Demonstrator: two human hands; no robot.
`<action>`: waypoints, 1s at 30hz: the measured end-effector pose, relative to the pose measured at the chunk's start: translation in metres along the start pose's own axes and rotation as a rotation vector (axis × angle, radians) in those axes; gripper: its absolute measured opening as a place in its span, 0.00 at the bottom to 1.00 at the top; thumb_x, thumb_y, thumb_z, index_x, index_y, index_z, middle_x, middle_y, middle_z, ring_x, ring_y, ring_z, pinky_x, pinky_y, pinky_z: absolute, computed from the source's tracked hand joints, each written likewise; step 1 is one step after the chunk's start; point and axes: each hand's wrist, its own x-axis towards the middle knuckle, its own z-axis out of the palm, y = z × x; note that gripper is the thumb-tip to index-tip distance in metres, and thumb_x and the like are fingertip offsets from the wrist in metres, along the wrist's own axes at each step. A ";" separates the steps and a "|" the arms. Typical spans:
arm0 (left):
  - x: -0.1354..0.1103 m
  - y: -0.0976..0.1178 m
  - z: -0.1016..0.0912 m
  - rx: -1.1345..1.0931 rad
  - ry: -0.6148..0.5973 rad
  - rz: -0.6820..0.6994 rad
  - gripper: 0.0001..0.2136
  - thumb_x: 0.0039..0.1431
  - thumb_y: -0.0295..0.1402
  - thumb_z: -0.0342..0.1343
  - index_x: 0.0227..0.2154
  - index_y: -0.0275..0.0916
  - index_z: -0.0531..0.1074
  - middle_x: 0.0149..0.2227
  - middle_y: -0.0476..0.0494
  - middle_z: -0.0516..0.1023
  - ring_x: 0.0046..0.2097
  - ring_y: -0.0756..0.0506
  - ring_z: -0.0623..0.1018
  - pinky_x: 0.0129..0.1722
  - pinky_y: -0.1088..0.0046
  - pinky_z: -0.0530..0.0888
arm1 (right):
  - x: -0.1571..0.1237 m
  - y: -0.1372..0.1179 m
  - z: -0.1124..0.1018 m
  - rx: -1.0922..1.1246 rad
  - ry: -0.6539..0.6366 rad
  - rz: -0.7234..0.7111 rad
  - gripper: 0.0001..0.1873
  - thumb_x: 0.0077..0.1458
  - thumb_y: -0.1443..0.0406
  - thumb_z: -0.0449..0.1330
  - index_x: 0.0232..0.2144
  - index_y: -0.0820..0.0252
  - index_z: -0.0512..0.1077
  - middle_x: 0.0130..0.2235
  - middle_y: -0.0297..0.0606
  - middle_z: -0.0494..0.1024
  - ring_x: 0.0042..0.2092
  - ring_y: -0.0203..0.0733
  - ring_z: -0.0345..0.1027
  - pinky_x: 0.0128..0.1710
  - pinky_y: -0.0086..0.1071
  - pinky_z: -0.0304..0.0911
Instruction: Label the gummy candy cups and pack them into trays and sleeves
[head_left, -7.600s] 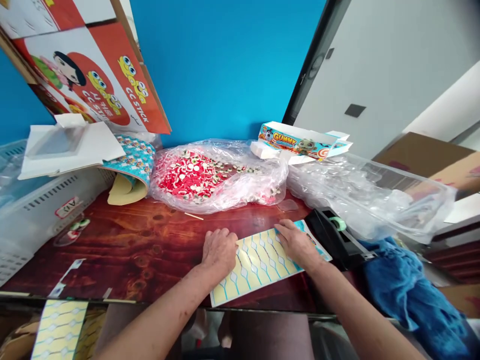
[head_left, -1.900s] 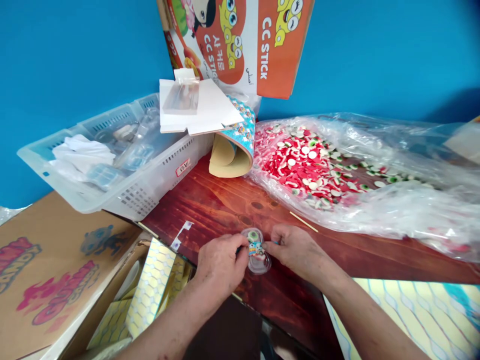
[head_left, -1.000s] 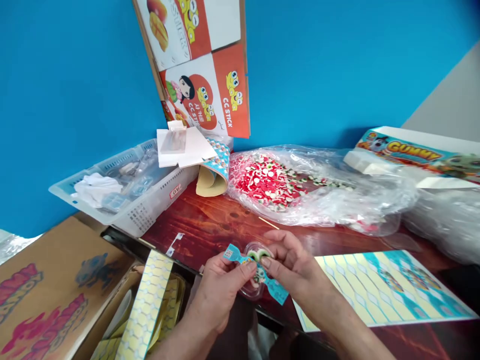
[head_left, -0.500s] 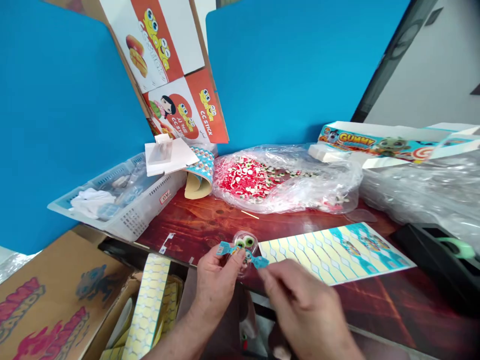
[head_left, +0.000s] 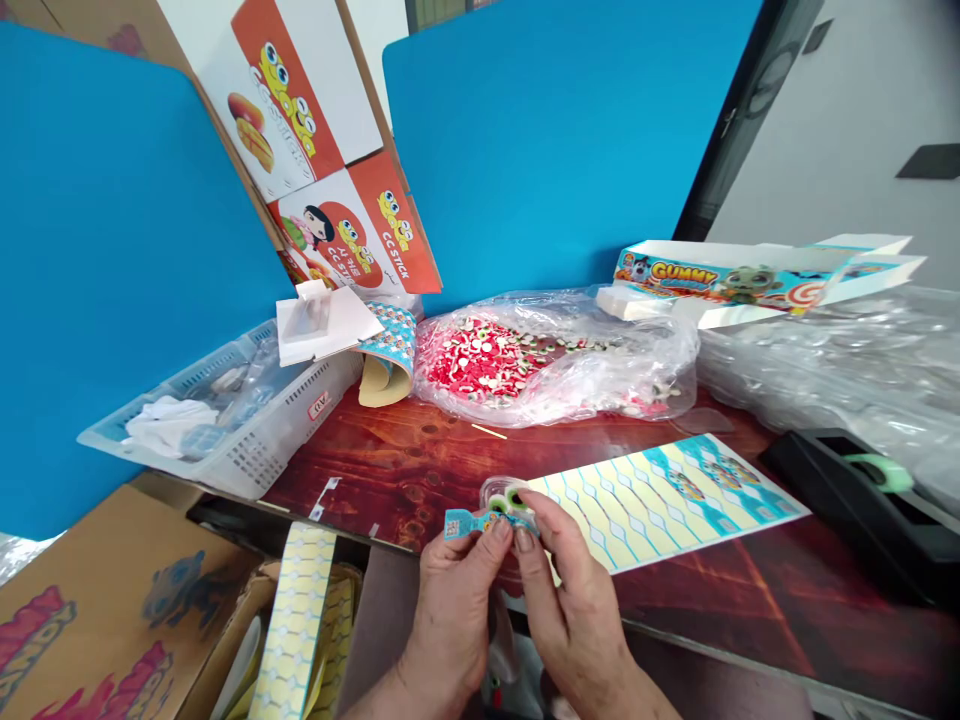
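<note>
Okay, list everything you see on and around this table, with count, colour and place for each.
table: one, red-brown wood, centre
candy capsule: one, clear, green inside, held up at front centre
sticker: one, blue, across the candy capsule, end sticking out left
sticker sheet: one, yellow and blue, flat on table, right of capsule
gummy bag: one, clear, filled red, white and green, back of table
Gummy box: one, blue and white, behind the bag, right
tape dispenser: one, black with green roll, far right
basket: one, white, left
CC Stick carton: one, orange and white, leaning at back left
left hand: one, grip on capsule
right hand: one, grip on capsule
</note>
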 end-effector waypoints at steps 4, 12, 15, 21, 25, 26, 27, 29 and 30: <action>0.001 0.002 -0.002 0.054 -0.006 0.009 0.09 0.40 0.35 0.67 0.24 0.35 0.77 0.23 0.47 0.76 0.25 0.52 0.73 0.28 0.78 0.70 | 0.002 0.008 -0.010 0.121 -0.088 0.162 0.25 0.59 0.65 0.48 0.59 0.56 0.52 0.46 0.42 0.73 0.44 0.39 0.70 0.43 0.32 0.66; 0.003 0.003 -0.002 0.115 0.025 0.083 0.08 0.41 0.35 0.66 0.22 0.35 0.76 0.22 0.48 0.76 0.24 0.54 0.72 0.26 0.80 0.69 | -0.006 0.002 -0.014 0.296 0.000 0.348 0.08 0.55 0.61 0.55 0.36 0.55 0.72 0.34 0.36 0.75 0.34 0.37 0.69 0.34 0.27 0.65; 0.002 0.005 -0.002 0.041 -0.008 0.034 0.09 0.40 0.34 0.67 0.23 0.34 0.77 0.23 0.48 0.76 0.26 0.53 0.73 0.29 0.80 0.70 | -0.007 -0.001 -0.009 0.474 -0.082 0.409 0.09 0.55 0.61 0.56 0.37 0.54 0.73 0.33 0.35 0.75 0.35 0.37 0.68 0.35 0.28 0.64; 0.007 0.011 -0.012 -0.249 -0.169 -0.311 0.11 0.41 0.37 0.66 0.21 0.33 0.75 0.17 0.49 0.72 0.17 0.56 0.68 0.17 0.83 0.64 | 0.004 -0.005 -0.011 0.864 0.026 0.681 0.14 0.50 0.55 0.59 0.37 0.55 0.75 0.33 0.39 0.76 0.32 0.37 0.67 0.31 0.31 0.64; 0.009 0.005 -0.020 -0.390 -0.131 -0.439 0.12 0.40 0.35 0.67 0.26 0.33 0.74 0.18 0.51 0.72 0.17 0.57 0.67 0.18 0.85 0.64 | 0.011 -0.018 -0.009 0.880 -0.075 0.716 0.15 0.45 0.59 0.65 0.37 0.56 0.75 0.30 0.36 0.76 0.30 0.36 0.68 0.32 0.30 0.65; 0.009 0.004 -0.021 -0.405 -0.116 -0.459 0.12 0.40 0.34 0.68 0.25 0.33 0.73 0.17 0.52 0.70 0.17 0.57 0.66 0.17 0.85 0.64 | 0.011 -0.022 -0.007 0.877 -0.089 0.719 0.15 0.45 0.59 0.64 0.38 0.56 0.74 0.29 0.35 0.76 0.30 0.35 0.68 0.31 0.30 0.66; 0.009 0.002 -0.022 -0.414 -0.112 -0.470 0.12 0.40 0.34 0.67 0.23 0.33 0.72 0.16 0.53 0.68 0.16 0.57 0.66 0.16 0.85 0.63 | 0.011 -0.024 -0.006 0.870 -0.090 0.724 0.15 0.46 0.59 0.64 0.38 0.57 0.73 0.28 0.34 0.75 0.29 0.35 0.68 0.29 0.29 0.66; 0.010 0.001 -0.024 -0.419 -0.142 -0.465 0.12 0.42 0.35 0.66 0.22 0.33 0.70 0.14 0.54 0.65 0.15 0.58 0.64 0.15 0.85 0.61 | 0.012 -0.028 -0.003 0.851 -0.060 0.734 0.15 0.47 0.59 0.63 0.38 0.58 0.71 0.28 0.35 0.75 0.27 0.34 0.68 0.24 0.26 0.65; 0.010 0.001 -0.024 -0.411 -0.172 -0.457 0.12 0.44 0.36 0.65 0.21 0.33 0.69 0.14 0.55 0.64 0.14 0.58 0.63 0.14 0.84 0.60 | 0.012 -0.029 -0.002 0.841 -0.051 0.741 0.15 0.47 0.59 0.63 0.38 0.58 0.71 0.29 0.35 0.75 0.27 0.34 0.68 0.23 0.26 0.64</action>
